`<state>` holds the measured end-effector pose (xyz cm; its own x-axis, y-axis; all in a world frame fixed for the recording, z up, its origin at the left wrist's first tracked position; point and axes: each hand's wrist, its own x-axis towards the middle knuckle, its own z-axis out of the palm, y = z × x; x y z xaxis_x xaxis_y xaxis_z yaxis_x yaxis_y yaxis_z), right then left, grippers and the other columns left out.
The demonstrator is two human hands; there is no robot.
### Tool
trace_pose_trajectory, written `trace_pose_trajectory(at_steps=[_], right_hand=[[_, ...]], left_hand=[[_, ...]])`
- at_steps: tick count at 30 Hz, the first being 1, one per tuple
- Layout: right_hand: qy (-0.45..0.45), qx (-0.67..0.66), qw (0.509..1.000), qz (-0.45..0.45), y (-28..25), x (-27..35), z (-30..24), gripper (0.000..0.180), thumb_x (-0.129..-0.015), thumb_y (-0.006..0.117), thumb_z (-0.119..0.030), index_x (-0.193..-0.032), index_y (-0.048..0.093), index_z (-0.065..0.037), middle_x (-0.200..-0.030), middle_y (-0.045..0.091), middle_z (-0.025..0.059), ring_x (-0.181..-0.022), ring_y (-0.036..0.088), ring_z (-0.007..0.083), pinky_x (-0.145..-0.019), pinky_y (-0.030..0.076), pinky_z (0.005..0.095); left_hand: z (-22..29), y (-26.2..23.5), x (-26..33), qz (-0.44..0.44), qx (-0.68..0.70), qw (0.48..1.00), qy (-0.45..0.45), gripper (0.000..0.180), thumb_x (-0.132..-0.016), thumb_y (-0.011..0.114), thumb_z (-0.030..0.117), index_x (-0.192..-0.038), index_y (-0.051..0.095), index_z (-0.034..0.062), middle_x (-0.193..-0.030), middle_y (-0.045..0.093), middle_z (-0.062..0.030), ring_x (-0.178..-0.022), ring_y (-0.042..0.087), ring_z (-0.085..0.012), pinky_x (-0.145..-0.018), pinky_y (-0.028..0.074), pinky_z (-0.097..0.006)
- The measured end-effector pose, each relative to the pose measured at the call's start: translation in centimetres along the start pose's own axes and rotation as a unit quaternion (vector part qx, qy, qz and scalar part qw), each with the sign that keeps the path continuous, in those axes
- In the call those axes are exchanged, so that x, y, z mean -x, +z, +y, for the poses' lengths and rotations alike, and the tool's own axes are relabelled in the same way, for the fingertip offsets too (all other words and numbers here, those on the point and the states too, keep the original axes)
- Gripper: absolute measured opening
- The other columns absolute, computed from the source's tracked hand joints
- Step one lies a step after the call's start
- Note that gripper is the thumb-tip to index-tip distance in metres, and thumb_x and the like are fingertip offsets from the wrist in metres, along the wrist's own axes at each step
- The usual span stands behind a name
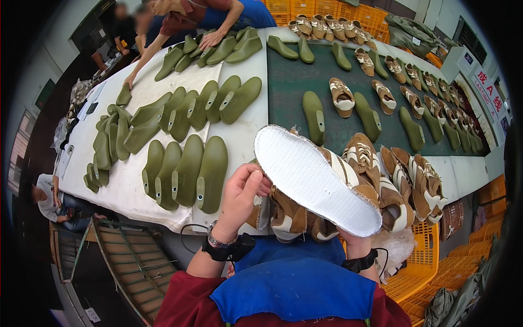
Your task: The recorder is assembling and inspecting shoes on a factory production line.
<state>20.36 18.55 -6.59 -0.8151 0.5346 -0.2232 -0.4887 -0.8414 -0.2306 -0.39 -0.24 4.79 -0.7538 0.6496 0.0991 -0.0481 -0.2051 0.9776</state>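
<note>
In front of me is a brown-and-white shoe upper (318,180), tilted with its white stitched bottom facing me. My left hand (245,193) is closed, its curled fingers and thumb at the upper's left edge near the broad end. Under the narrower lower-right end, my right hand (355,240) supports the upper; most of its fingers are hidden behind it. Just beyond and beside it, brown-and-white sneakers (362,158) are bunched along the table's near edge. Green shoe lasts (211,174) stand in a row to the left of my left hand.
More green lasts (239,101) cover the white cloth at left. Lasts and shoes line the dark green belt (291,76). Across the table, a co-worker's hand (212,38) rests among lasts. A yellow crate (419,261) stands at lower right, a slatted rack (128,256) at lower left.
</note>
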Motion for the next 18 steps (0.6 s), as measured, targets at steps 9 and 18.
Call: trace_pose_trajectory(at_steps=[9, 18], right_hand=[[-0.056, 0.108, 0.993, -0.003, -0.7, -0.3, 0.2, 0.044, -0.093, 0.042, -0.034, -0.124, 0.047, -0.005, -0.122, 0.054, 0.0143, -0.109, 0.055, 0.0314, -0.09, 0.048, 0.0458], [-0.039, 0.112, 0.993, 0.0, -1.3, -0.6, 0.9, 0.045, -0.092, 0.042, -0.036, -0.123, 0.048, -0.004, -0.12, 0.055, 0.0147, -0.107, 0.056, 0.0314, -0.089, 0.049, 0.0462]], left_hand=[[0.3, -1.1, -0.4, 0.06, 0.031, 0.997, 0.047, 0.018, -0.095, 0.047, 0.019, -0.091, 0.053, 0.0017, -0.08, 0.059, -0.0046, -0.071, 0.057, -0.0095, -0.065, 0.047, -0.022], [0.4, -1.1, -0.6, 0.015, -0.035, 0.998, 0.044, 0.019, -0.094, 0.05, 0.019, -0.095, 0.054, 0.0012, -0.081, 0.06, -0.0046, -0.07, 0.057, -0.0096, -0.066, 0.047, -0.022]])
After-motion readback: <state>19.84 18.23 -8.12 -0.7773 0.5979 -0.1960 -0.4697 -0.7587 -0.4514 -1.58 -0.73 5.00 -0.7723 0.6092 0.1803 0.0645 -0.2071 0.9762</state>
